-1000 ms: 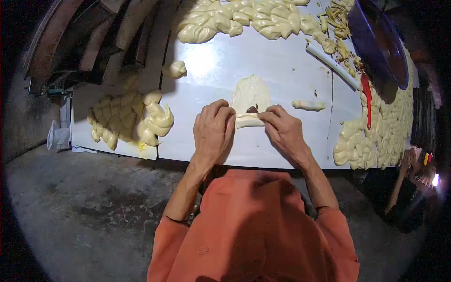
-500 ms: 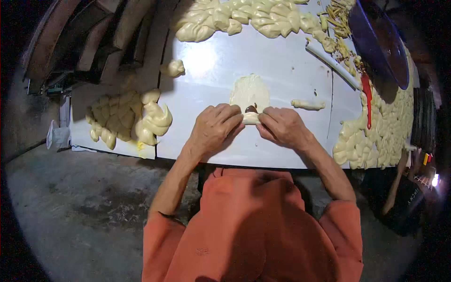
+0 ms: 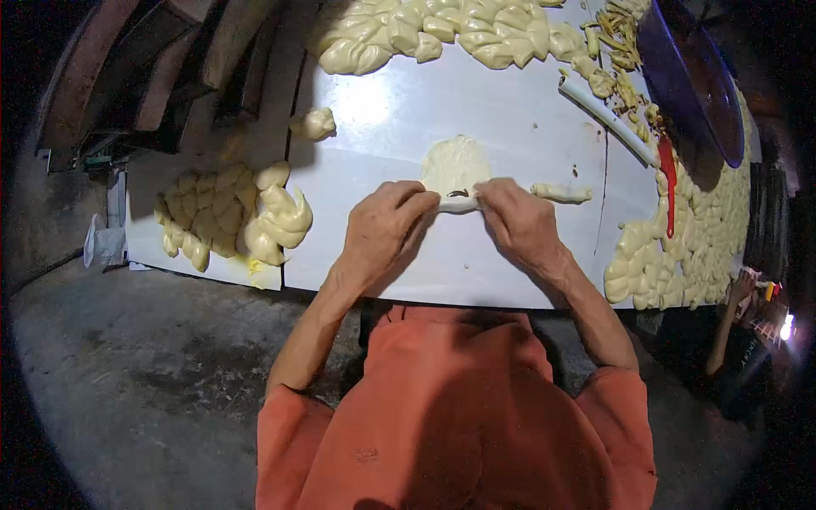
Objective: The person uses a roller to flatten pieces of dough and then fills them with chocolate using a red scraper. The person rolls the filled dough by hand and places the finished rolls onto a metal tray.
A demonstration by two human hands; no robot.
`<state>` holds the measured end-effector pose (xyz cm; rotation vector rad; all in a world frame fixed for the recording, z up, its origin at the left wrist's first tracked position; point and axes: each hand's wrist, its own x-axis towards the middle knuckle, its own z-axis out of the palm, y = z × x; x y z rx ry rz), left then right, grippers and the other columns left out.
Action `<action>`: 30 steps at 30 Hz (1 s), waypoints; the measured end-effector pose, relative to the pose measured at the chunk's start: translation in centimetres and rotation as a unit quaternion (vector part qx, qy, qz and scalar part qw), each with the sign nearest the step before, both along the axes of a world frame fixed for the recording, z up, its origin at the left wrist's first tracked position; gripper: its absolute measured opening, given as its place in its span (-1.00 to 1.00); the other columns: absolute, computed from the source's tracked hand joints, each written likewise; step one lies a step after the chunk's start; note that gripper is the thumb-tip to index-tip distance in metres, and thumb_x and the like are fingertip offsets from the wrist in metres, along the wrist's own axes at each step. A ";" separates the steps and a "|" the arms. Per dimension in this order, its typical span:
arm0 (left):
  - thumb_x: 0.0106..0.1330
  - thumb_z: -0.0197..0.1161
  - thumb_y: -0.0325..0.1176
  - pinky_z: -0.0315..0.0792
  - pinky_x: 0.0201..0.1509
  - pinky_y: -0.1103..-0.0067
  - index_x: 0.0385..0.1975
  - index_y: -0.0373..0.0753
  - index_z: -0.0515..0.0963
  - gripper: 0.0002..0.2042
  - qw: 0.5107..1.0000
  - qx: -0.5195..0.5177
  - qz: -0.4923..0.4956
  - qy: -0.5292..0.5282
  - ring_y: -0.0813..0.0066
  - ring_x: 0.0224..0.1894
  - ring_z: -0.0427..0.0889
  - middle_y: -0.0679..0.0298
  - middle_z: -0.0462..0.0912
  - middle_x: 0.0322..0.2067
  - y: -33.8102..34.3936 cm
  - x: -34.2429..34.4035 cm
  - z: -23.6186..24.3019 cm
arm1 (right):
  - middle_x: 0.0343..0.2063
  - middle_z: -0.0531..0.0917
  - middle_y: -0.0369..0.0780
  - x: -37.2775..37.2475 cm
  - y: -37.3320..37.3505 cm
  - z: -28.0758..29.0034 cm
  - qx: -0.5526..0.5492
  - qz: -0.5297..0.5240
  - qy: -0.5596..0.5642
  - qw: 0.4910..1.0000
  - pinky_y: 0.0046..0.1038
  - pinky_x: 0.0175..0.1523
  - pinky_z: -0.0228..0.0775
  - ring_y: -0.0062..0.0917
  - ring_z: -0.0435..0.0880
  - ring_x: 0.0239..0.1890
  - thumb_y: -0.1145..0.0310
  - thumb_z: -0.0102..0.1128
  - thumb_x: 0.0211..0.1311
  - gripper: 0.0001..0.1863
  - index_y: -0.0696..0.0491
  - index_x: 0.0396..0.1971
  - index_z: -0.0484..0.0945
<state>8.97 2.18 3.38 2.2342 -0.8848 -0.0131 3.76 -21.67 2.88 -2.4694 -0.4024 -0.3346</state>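
A thin oval of pale dough (image 3: 456, 161) lies flat on the white table, its near edge folded into a small roll. Just a sliver of dark brown filling (image 3: 458, 194) shows above that folded edge. My left hand (image 3: 387, 223) pinches the left end of the roll, fingers bent and closed. At the other end, my right hand (image 3: 520, 223) grips the dough the same way. A rolled dough stick (image 3: 561, 194) rests on the table to the right of my right hand.
A white rolling pin (image 3: 609, 121) lies diagonally at the right, near a red utensil (image 3: 669, 187) and a big dark blue basin (image 3: 693, 85). Glossy dough lumps fill the back (image 3: 501, 34), left (image 3: 208, 208) and right (image 3: 663, 263). Another person's hand (image 3: 744, 286) shows at far right.
The near edge of dough has been rolled away from me over the filling, hiding most of it. My hands have shifted slightly forward. Another person's hand has appeared at far right.
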 end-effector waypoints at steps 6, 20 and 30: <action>0.12 0.51 -0.35 0.58 -0.23 0.40 -0.14 -0.08 0.68 -0.71 0.997 0.057 -0.032 -0.046 0.30 -0.26 0.68 0.29 0.69 -0.19 0.1 1.0 -0.4 | -0.27 0.62 -0.22 0.3 -1.1 -0.9 -0.103 0.084 -0.013 0.991 -0.31 -0.38 0.52 -0.38 0.68 -0.42 0.33 0.34 0.23 -0.72 0.01 -0.07 0.61; 0.15 0.49 -0.35 0.58 -0.15 0.35 -0.10 -0.07 0.70 -0.70 0.997 0.029 -0.060 -0.050 0.22 -0.17 0.68 0.24 0.69 -0.14 0.0 3.4 -0.7 | -0.34 0.58 -0.24 1.7 -1.6 -0.6 -0.092 0.081 -0.011 0.992 -0.30 -0.41 0.49 -0.37 0.63 -0.44 0.32 0.32 0.27 -0.75 0.03 -0.08 0.59; 0.13 0.50 -0.35 0.61 -0.17 0.35 -0.09 0.01 0.70 -0.68 0.994 0.040 -0.077 -0.061 0.23 -0.17 0.70 0.25 0.70 -0.15 0.4 4.0 -1.0 | -0.23 0.66 -0.21 1.4 -1.4 -0.9 -0.135 0.054 0.010 0.989 -0.32 -0.33 0.58 -0.36 0.71 -0.35 0.25 0.39 0.21 -0.70 -0.03 -0.08 0.65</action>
